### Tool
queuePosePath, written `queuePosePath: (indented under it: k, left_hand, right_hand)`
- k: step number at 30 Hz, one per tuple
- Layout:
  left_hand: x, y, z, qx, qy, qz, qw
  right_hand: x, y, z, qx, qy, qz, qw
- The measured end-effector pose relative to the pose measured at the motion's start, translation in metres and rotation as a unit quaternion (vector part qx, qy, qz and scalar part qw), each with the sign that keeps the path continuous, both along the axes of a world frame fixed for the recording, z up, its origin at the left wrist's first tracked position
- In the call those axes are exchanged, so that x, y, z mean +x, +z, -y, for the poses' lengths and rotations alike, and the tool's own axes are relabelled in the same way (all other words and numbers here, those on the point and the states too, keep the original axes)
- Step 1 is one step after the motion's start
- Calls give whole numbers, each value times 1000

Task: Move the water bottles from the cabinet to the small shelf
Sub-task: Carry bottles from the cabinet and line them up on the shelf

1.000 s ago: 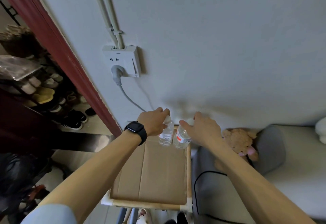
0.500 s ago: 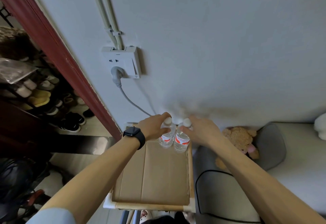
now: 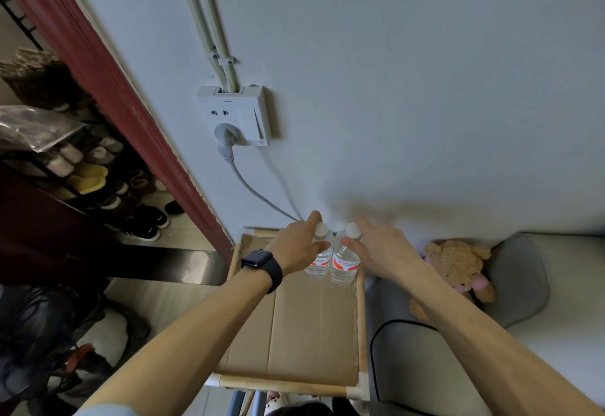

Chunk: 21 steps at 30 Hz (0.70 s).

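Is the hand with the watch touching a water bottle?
Touching. The head view shows the left hand pinching the left water bottle just under its cap.

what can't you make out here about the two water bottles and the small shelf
Head view:
- left water bottle: its left side is hidden by the left hand gripping it.
- right water bottle: red label print too small to read; far side hidden by the right hand.
- small shelf: everything below its top is hidden by the cardboard or cut off by the bottom edge.
- cabinet: not in view.
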State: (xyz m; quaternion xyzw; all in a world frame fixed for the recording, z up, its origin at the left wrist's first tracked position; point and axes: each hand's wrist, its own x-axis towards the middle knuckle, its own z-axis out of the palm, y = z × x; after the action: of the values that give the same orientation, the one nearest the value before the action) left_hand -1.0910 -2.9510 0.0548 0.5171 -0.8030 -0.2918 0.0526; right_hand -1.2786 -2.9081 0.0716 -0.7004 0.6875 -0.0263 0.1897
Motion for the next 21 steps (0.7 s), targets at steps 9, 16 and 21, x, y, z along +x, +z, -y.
queuePosePath:
  k: [9,16,21]
  left_hand:
    - [12,4,1,2,24,4,1000]
    - [0,-2,-4,-10,31,-17,999]
    - [-6,-5,-7,-26,28,-22,999]
  right_hand:
    - [8,0,-9,-34,-32,31,998]
    - [2,3,-3,-10,-31,18,999]
    - [-8,9,2,-2,-23,19,1000]
